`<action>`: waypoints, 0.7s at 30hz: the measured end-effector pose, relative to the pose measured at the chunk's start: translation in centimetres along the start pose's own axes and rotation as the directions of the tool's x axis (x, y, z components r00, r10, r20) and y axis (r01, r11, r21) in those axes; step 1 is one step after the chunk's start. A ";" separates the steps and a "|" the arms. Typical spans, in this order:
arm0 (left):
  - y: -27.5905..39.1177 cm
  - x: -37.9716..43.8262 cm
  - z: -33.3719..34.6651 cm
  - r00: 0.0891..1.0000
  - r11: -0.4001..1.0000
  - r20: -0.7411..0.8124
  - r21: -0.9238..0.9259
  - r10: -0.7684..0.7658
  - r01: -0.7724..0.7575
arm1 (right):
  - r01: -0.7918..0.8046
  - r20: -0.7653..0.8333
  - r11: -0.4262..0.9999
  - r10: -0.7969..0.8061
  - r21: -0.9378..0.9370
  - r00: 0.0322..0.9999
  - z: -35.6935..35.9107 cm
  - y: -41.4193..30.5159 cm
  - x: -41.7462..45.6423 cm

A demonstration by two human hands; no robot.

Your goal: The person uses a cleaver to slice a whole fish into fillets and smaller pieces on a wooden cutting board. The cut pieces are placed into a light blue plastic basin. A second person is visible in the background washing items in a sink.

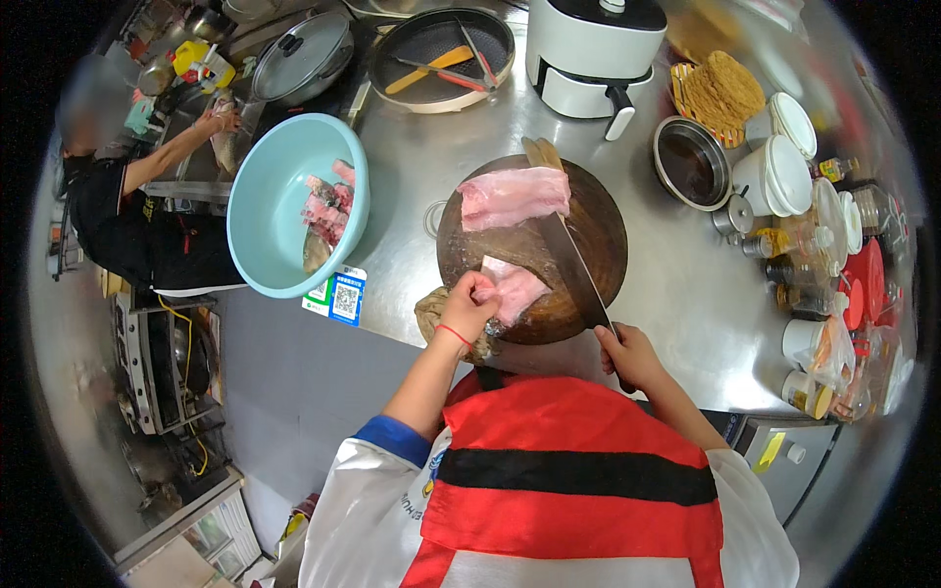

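Note:
A round wooden chopping board [604, 220] lies before me on the steel counter. My left hand [470, 305] pinches the near left edge of a small pale-pink piece of fish [520, 292] on the board. In my right hand [632, 359] is the handle of a long, broad kitchen knife [577, 272]. Its blade slants across the board, right of the small piece, its far end beside a larger fish fillet [514, 198]. A brownish cloth [434, 314] is bunched at the board's near left edge, partly behind my left hand.
Left of the board stands a light-blue basin [268, 213] with cut fish pieces [331, 209]. Behind are a frying pan [441, 99] holding utensils and a white air fryer [595, 51]. A metal bowl [691, 162] and several jars line the right. A co-worker [147, 228] handles a fish [223, 147].

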State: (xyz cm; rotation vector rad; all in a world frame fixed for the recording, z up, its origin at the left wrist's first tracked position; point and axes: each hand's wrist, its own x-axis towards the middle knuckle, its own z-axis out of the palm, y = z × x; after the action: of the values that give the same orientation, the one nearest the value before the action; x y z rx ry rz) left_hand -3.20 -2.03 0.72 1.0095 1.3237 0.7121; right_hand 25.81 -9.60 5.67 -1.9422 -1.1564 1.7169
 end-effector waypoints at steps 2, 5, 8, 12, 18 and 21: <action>-0.5 0.3 0.2 1.000 0.998 -0.018 -0.063 0.024 -0.025 | -0.010 -0.001 1.000 0.010 0.012 1.000 -0.1 0.0 0.0; 0.5 0.3 0.1 0.995 0.990 -0.084 -0.128 0.056 -0.067 | -0.012 0.001 0.999 0.012 0.041 1.000 -0.3 0.1 0.0; 3.7 -0.3 -0.4 0.954 0.966 -0.168 0.121 0.246 -0.228 | -0.023 -0.009 0.998 0.024 0.060 1.000 -0.4 0.6 0.1; 6.8 -0.9 -0.2 0.714 0.379 0.113 0.784 0.691 -0.491 | -0.013 -0.008 0.999 0.013 0.052 1.000 -0.6 0.2 0.0; 3.6 -2.7 2.6 0.641 -0.098 0.534 0.804 0.551 -0.586 | 0.009 -0.005 1.000 -0.009 0.012 1.000 -0.8 0.2 0.3; 3.4 -3.2 2.6 0.626 0.006 0.489 0.785 0.608 -0.619 | 0.008 0.001 1.000 -0.008 -0.015 1.000 -1.0 0.3 0.4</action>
State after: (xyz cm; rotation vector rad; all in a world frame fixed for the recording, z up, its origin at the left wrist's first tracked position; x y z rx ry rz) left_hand -0.70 -3.94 5.05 2.7344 1.1700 0.4956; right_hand 26.87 -9.21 5.44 -1.9431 -1.1797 1.7099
